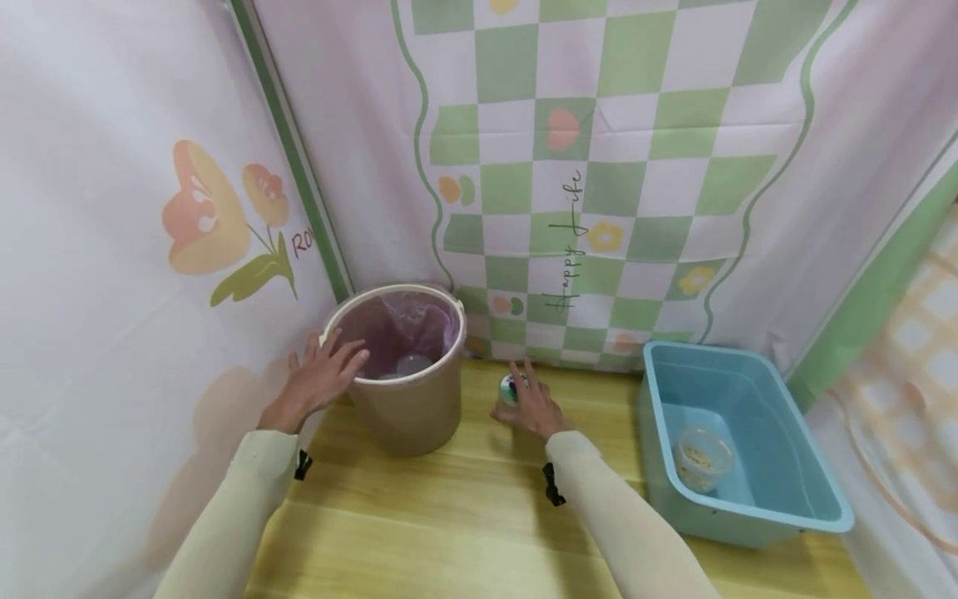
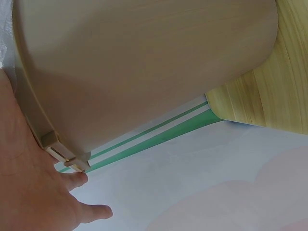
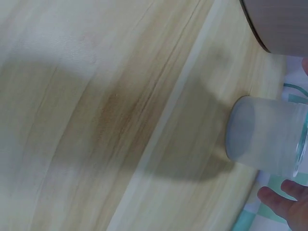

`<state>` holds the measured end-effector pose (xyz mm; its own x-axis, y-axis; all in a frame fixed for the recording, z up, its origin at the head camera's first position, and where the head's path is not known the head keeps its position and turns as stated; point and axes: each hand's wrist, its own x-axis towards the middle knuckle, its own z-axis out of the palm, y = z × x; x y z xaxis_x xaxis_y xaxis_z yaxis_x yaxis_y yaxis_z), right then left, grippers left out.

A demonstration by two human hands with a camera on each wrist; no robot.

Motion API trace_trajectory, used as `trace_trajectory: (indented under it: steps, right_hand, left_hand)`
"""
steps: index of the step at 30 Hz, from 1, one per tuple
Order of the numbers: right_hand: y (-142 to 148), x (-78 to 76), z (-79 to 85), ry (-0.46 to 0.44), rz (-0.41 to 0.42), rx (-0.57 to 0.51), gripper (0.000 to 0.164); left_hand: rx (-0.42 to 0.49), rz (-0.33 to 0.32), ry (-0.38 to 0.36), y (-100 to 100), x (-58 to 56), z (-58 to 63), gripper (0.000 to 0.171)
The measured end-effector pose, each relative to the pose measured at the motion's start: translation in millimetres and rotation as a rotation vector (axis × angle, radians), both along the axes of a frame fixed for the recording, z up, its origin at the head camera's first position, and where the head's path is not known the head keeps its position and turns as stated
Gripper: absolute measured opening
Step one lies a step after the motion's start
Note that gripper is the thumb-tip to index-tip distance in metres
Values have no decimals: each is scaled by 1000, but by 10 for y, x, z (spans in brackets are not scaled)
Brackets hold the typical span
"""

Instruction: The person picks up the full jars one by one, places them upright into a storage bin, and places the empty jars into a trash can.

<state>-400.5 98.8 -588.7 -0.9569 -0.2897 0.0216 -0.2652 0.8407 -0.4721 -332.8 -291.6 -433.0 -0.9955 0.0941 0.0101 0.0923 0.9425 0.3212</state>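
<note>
My left hand (image 1: 318, 378) lies at the left rim of a beige bucket (image 1: 412, 416), its fingers spread. In the left wrist view the hand (image 2: 38, 173) is right beside the bucket's rim and a handle joint. A plastic bag lines the bucket, and a rounded translucent thing (image 1: 413, 364) shows inside. My right hand (image 1: 535, 409) reaches over a small translucent jar (image 1: 507, 405) with a green and white lid, fingers extended. In the right wrist view the jar (image 3: 264, 134) stands upright on the wooden table, fingertips (image 3: 274, 199) close beside it.
To the right, a blue plastic basin (image 1: 748, 524) holds a round clear container (image 1: 703, 459) with small pale bits in it. Behind the wooden table (image 1: 449, 516) hangs a green and white checkered cloth (image 1: 561, 191). A flower-printed cloth (image 1: 112, 349) hangs along the left.
</note>
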Motion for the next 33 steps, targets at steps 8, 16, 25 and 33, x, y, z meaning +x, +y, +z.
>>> trace_trajectory:
  steps: [8,16,25,33]
  right_hand:
    - [36,37,-104,7,-25,-10,115]
    - [84,85,-192,-18,-37,-37,111]
    - [112,105,-279,35,-49,-66,106]
    - [113,112,-382,124,-77,-98,87]
  left_hand:
    - [7,4,8,-3,-17,-40,71]
    - [7,0,6,-15,0,-48,72]
    - [7,3,23,-11,-8,-49,73]
    - [22,3,19,2,18,-35,71]
